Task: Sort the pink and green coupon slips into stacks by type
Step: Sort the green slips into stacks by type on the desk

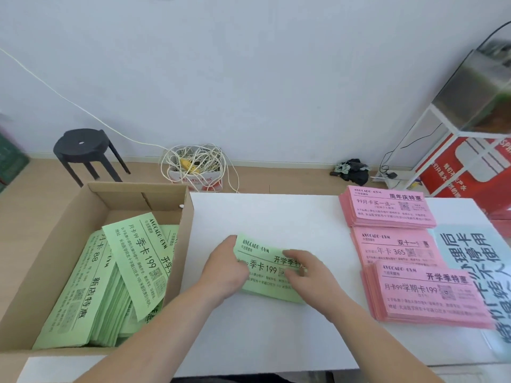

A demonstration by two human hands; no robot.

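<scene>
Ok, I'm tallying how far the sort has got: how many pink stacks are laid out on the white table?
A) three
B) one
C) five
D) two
A: the far pink stack, middle pink stack and near pink stack lie in a line down the right side of the table; the left hand grips a green stack, not a pink one.

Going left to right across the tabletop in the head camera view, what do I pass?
Cardboard box of green coupon slips → left hand → green coupon stack → right hand → pink coupon stacks → light blue printed sheet.
</scene>
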